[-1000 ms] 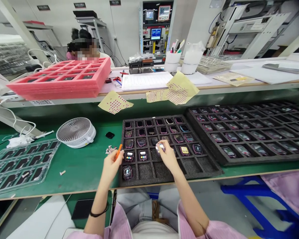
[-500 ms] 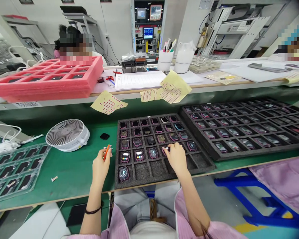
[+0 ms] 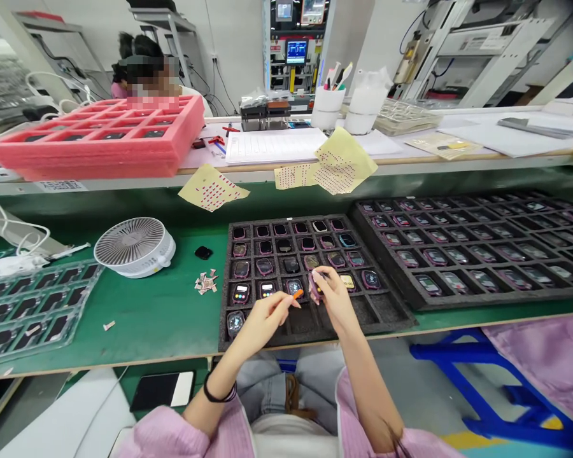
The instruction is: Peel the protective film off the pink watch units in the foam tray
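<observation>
My left hand [image 3: 267, 318] pinches a thin orange tool [image 3: 298, 294] over the near rows of the black foam tray [image 3: 225, 280]. Just right of the tool's tip, my right hand [image 3: 332, 291] holds a purple-framed watch [image 3: 316, 287] raised and tilted above the tray. Watches sit in most of the tray's compartments; two in the second-nearest row show white bars and coloured dots. A watch with a pale lit screen [image 3: 347, 282] is just beyond my right hand. At the near left corner lies another watch [image 3: 235, 323], partly beside my left forearm.
A second foam tray [image 3: 458, 304] of watches adjoins on the right. Leftward are a white fan [image 3: 134, 247], a black watch piece [image 3: 203, 252], small pinkish scraps [image 3: 205, 282] and a clear plastic tray [image 3: 83, 299]. Pink foam [image 3: 124, 162] stands on the shelf; a person sits behind it.
My left hand has moved right with the orange tool, from beside the tray to over it, uncovering the scraps. My right hand has lifted the watch. The view has shifted slightly.
</observation>
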Action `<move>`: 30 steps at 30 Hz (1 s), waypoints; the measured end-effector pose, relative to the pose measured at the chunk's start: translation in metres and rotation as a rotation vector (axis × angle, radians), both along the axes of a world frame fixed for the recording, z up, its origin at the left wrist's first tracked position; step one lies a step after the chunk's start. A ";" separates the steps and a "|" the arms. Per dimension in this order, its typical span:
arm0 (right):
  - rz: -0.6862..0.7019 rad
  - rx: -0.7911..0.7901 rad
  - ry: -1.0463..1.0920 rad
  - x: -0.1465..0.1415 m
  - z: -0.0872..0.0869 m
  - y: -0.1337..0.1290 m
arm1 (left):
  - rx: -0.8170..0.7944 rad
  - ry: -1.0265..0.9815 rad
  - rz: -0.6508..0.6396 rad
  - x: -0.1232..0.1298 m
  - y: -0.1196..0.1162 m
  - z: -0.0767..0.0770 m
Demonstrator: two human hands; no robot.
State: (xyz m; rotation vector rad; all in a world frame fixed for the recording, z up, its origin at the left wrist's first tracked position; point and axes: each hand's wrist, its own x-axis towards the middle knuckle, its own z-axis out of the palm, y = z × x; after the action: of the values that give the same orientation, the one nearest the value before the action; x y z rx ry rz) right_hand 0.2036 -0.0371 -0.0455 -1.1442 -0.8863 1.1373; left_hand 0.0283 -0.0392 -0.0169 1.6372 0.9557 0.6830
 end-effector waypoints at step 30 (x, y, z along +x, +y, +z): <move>0.203 -0.032 0.645 -0.015 0.025 -0.007 | -0.012 -0.069 0.021 0.030 -0.004 0.002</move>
State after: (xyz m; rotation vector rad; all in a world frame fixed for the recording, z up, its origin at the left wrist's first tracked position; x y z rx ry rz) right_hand 0.1887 -0.0444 -0.0210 -0.6454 -0.4828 1.5688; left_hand 0.0579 -0.0430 -0.0152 1.5851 0.9266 0.7413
